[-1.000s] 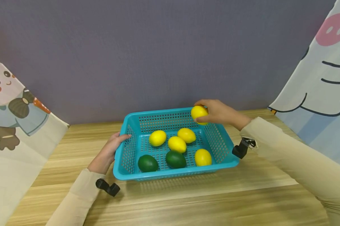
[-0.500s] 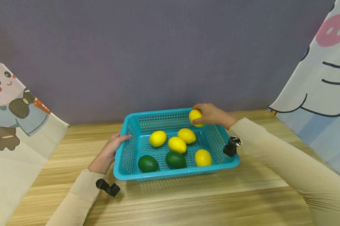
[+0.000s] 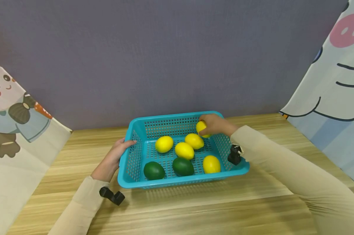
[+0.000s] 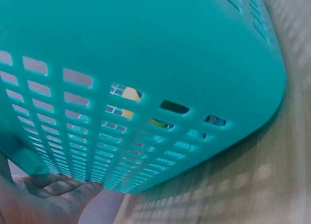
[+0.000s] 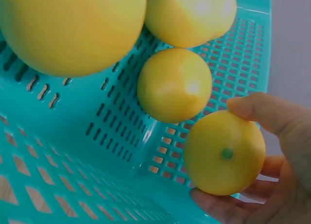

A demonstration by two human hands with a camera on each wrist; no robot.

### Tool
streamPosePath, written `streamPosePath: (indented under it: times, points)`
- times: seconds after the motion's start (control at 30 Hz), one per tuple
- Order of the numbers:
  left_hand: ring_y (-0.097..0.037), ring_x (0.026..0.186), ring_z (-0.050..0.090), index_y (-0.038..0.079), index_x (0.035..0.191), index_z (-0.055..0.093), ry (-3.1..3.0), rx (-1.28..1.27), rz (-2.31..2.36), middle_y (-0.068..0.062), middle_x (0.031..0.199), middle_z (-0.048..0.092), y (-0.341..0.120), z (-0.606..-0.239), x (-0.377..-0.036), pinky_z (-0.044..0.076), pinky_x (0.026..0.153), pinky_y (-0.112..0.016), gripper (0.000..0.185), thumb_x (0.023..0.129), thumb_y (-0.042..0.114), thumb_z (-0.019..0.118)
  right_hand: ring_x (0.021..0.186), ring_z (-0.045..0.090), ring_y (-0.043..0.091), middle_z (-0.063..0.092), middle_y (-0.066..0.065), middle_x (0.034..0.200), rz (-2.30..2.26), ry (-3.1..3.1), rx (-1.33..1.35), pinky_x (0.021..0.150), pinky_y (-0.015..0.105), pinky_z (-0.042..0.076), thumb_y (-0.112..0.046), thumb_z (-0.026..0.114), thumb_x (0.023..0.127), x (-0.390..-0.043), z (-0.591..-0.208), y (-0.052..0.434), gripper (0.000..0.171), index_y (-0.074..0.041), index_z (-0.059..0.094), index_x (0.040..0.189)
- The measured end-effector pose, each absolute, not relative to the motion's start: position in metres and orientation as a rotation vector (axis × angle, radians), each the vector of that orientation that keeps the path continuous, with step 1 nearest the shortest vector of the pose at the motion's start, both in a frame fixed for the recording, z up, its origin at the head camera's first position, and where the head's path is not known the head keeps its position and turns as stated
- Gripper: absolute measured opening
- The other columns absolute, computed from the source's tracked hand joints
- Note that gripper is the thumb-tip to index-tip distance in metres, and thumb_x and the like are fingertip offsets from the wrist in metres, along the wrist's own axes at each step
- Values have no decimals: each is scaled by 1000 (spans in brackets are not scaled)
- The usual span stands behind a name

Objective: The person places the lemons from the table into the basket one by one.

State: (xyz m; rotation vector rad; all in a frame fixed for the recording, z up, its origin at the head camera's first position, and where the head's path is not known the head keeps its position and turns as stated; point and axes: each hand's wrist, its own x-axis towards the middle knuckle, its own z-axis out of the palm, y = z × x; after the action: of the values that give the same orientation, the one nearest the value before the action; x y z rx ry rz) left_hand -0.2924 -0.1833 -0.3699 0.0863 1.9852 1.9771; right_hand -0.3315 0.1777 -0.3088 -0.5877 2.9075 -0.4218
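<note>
A blue plastic basket with slotted walls stands on the table. At its left end my left hand grips the rim, thumb over the inside, fingers against the outer wall in the left wrist view. Inside the back right corner, my right hand holds a yellow lemon between thumb and fingers. The right wrist view shows that lemon with a green stem spot, close beside another lemon. Several more lemons lie on the basket floor. Two dark green avocados lie along the near wall.
The wooden table extends in front of the basket and to both sides. A grey-purple wall rises behind it. Printed cloths with cartoon figures hang at the left and right.
My right hand has lowered the lemon from above the back right rim down into the basket, moving slightly left. My left hand and the other fruit have stayed in place.
</note>
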Motion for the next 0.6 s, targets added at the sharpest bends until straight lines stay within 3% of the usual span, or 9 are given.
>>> streamPosePath:
  times: [0.3, 0.6]
  points:
    - [-16, 82, 69, -11, 140, 27, 1988, 97, 1971, -3, 94, 68, -184, -371, -293, 58, 76, -33, 57, 95, 16, 48, 91, 55, 28, 59, 21, 115, -366, 2846, -489, 75, 36, 50, -22, 69, 81, -330, -317, 176, 62, 9, 48, 130]
    - [-16, 82, 69, -11, 141, 26, 1985, 103, 1973, -3, 94, 67, -184, -370, -292, 58, 76, -34, 57, 96, 17, 48, 120, 47, 38, 48, 26, 133, -323, 2813, -463, 100, 46, 43, -23, 69, 81, -327, -324, 177, 66, 8, 44, 134]
